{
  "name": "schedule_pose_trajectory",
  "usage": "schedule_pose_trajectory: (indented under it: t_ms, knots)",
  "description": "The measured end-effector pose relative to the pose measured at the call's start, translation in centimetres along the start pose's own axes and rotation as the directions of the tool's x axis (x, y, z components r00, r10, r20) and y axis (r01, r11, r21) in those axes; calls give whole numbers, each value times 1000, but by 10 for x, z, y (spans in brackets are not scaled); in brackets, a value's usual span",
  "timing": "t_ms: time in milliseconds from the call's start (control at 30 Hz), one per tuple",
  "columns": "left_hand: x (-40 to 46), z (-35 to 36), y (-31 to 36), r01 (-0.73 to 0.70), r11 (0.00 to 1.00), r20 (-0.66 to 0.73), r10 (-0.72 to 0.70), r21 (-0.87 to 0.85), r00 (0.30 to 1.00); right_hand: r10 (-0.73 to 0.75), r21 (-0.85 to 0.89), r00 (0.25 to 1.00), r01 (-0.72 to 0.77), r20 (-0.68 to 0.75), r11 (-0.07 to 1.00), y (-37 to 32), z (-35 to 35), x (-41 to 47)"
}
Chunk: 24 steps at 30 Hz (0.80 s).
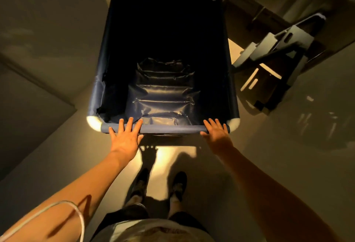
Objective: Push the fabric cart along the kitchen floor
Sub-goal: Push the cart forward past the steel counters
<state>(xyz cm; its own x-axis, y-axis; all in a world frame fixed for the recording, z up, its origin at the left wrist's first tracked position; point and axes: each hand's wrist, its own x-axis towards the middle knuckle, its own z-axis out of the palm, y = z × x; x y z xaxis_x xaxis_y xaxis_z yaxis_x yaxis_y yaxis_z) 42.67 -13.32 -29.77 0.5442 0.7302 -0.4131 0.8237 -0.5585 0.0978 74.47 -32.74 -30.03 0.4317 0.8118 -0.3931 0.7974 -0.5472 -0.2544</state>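
Fingers [131, 124] of both hands overlap cart's [165, 49] near rail [169, 128].

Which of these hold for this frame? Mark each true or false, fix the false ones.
1. Both hands rest on the near rail of the dark blue fabric cart. True: left hand, right hand.
2. The fingers are curled tight under the rail. False: they lie flat and spread.
3. The cart is piled with laundry. False: only wrinkled liner shows.
4. A grey folded metal frame stands right of the cart. True.
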Motion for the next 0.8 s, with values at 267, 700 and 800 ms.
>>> schedule_pose_trajectory:
  t_ms: [267,700,800]
  knots:
    - [27,-9,19,158,986,4,-158,-52,987,-86,-8,992,86,-93,996,20,-9,10]
    - [86,-33,13,168,985,22,-169,44,985,-74,-54,991,68,-115,996,14,-25,61]
    - [106,-44,12,136,989,31,-138,59,990,-48,-69,992,40,-119,997,13,-27,72]
